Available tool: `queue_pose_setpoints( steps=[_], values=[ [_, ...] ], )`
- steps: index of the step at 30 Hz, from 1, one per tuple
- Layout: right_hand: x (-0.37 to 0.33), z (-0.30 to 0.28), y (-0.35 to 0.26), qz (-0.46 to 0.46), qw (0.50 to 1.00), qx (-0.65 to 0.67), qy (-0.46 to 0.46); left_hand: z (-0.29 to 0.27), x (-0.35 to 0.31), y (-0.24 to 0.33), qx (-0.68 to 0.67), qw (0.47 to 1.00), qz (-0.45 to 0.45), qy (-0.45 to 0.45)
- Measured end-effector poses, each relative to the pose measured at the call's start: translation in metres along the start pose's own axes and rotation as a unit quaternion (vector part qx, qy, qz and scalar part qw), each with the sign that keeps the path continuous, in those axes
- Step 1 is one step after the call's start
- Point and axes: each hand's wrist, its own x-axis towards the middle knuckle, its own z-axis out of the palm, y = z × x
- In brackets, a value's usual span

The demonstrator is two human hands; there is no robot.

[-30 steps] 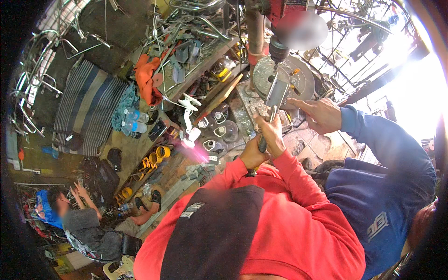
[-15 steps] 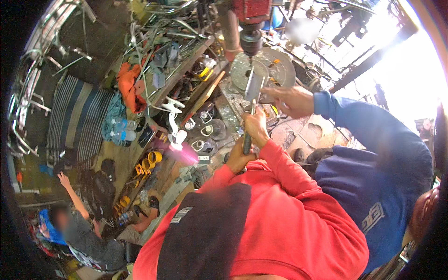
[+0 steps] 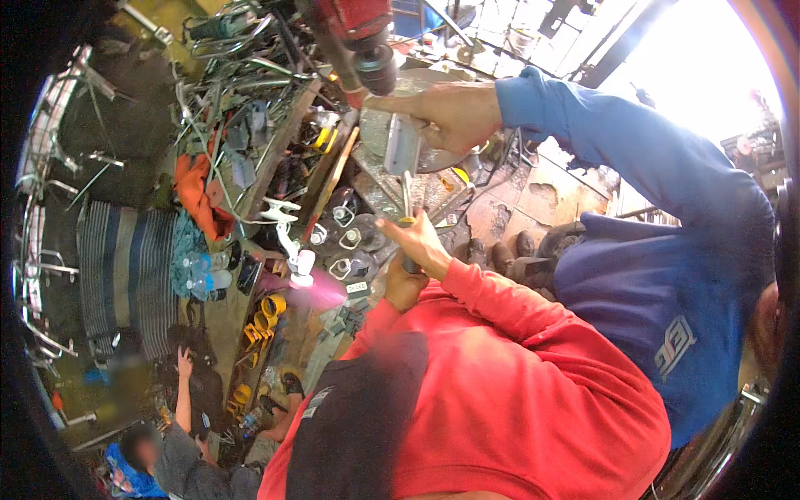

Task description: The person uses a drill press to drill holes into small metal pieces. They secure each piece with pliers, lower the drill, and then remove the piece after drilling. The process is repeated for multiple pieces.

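Observation:
My left hand (image 3: 404, 288), low in front of my red-sleeved chest, is closed around the dark grip end of a long metal piece. That piece has a slim bent rod (image 3: 407, 187) and a flat grey channel-shaped plate (image 3: 403, 148) at its far end. The plate lies over the round drill-press table (image 3: 377, 125). Beside the grip, my right hand (image 3: 427, 248) has its fingers stretched out and apart, pointing left. A co-worker's hand (image 3: 458, 115), in a blue sleeve, reaches across above the plate with its index finger extended toward the drill chuck (image 3: 375, 67).
Wooden boards and piled metal scrap (image 3: 258, 125) lie to the left. Clear jugs (image 3: 358, 233) stand near a white lamp (image 3: 292, 250). Yellow rings (image 3: 267, 312) lie farther down. The blue-clad co-worker (image 3: 642, 283) stands close on my right; another person (image 3: 192, 458) is at lower left.
My right hand has loosened from the rod and its fingers have straightened. The co-worker's hand has moved left over the plate, index finger pointing. The whole view has shifted.

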Motion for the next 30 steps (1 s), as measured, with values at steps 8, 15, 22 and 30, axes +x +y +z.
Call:
queue_pose_setpoints(
  steps=[8,15,22,30],
  values=[
    [0.008,0.002,0.019,0.004,0.999,-0.041,0.018,-0.005,-0.012,0.023,0.015,0.999,0.020,-0.023],
    [0.003,0.008,0.015,0.001,0.999,0.010,0.031,0.000,-0.013,0.011,0.074,0.997,-0.025,0.012],
    [-0.003,0.006,0.009,0.003,1.000,0.024,0.019,0.001,-0.001,-0.026,0.041,0.999,-0.029,0.010],
    [-0.006,0.004,0.022,-0.057,0.991,-0.108,0.053,0.007,-0.004,-0.017,0.017,1.000,0.007,0.018]
  ],
)
